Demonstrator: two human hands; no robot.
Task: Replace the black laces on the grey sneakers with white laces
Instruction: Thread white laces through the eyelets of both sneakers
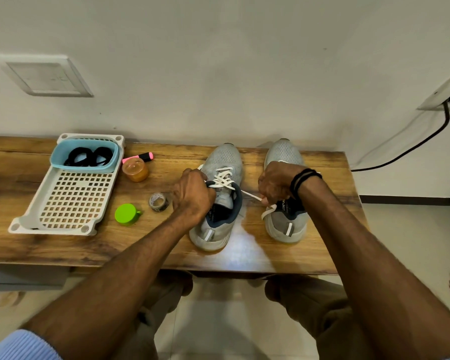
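Holding white lace taut through left sneaker on table: curled round one end with left grip, pinching the other with right grip just over right sneaker, both closed tight.

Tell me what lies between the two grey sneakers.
In the head view, bare tabletop, crossed by a white lace that the right hand pinches.

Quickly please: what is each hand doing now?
Left hand: closed, gripping one end of the white lace.
Right hand: closed, pinching its other end.
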